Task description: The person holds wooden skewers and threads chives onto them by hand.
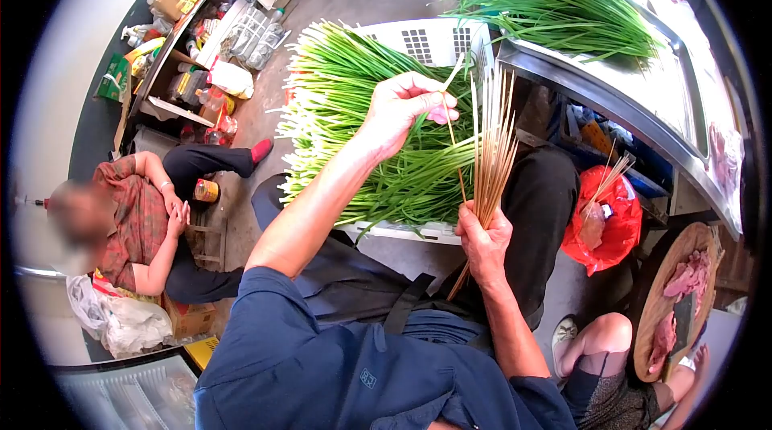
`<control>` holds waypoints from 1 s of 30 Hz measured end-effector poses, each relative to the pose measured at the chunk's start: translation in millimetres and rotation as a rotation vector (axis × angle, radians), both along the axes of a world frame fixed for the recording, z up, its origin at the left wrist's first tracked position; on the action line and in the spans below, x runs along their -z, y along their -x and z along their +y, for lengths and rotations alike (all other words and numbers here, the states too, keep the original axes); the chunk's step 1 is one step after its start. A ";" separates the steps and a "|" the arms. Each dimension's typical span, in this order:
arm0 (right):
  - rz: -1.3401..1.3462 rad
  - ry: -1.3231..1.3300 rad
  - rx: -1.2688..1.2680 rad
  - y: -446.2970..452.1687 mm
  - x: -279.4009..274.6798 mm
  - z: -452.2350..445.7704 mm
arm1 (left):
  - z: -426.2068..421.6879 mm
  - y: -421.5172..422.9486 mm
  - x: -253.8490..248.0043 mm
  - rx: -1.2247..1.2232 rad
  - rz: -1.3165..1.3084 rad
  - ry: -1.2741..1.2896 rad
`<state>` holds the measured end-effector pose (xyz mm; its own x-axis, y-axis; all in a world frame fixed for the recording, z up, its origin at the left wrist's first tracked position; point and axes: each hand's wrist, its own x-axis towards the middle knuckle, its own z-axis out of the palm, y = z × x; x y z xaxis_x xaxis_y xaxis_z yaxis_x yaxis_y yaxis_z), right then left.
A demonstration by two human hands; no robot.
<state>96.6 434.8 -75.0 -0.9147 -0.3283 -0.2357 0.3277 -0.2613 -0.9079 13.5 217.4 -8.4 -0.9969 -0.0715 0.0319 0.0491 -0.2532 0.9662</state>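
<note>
"Green stalks point(330, 100): where?"
"Heaped in white crate point(439, 34), some leaves trailing up against skewer bundle point(492, 160)."
"Fingers?"
"Left hand point(396, 108): pinched near top of single skewer point(449, 123), exact contact hard to tell. Right hand point(486, 243): wrapped round lower part of bundle, upper ends fanned."
"Risks?"
"Spilled sticks, if right grip slackens; wide fan, so top-heavy. Pricked fingertip, likeliest from skewer end right beside left-hand pinch. Torn or bruised leaves too, from fast pulling while tangled among sticks."
</note>
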 end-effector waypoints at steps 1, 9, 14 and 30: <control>0.000 0.000 0.000 0.0 -0.6 0.1 | -1.7 -0.4 -1.9 0.000 0.000 0.000; 0.011 0.020 -0.016 -1.4 1.6 0.6 | -17.2 -4.4 -8.1 0.086 -0.167 -0.087; -0.004 0.007 -0.017 -1.0 0.4 0.4 | 2.5 -17.3 -0.3 0.209 -0.255 0.227; 0.011 -0.011 -0.015 -3.5 2.0 -1.3 | 19.4 -32.6 9.2 0.547 -0.382 0.495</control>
